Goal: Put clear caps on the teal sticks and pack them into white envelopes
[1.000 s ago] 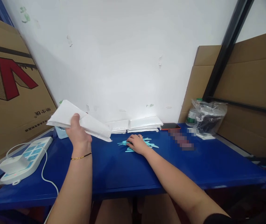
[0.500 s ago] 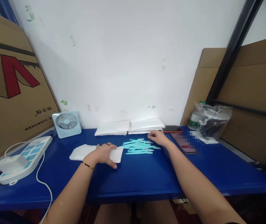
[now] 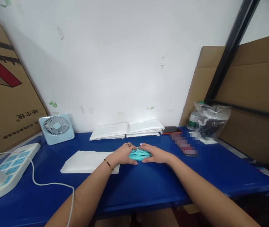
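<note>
A pile of thin turquoise strips point(image 3: 140, 154) lies on the blue table, pressed together between my two hands. My left hand point(image 3: 125, 154) curves round the pile's left end, thumb in front and fingers behind. At the right end my right hand point(image 3: 155, 154) closes on it the same way. The strips' ends are hidden under my fingers. A white padded envelope point(image 3: 82, 162) lies flat beneath my left wrist, which covers part of its right side.
Two stacks of white padded envelopes point(image 3: 109, 130) lie against the wall. Two phones point(image 3: 184, 145) and a bagged object point(image 3: 212, 123) with a bottle point(image 3: 193, 120) are at right. A blue fan point(image 3: 57, 127), a power strip point(image 3: 14, 167) and its white cable point(image 3: 34, 176) occupy the left.
My left hand has moved right from the envelope onto the strips. My right hand has come down to their right end. The spread strips are now gathered closer. The view has shifted slightly.
</note>
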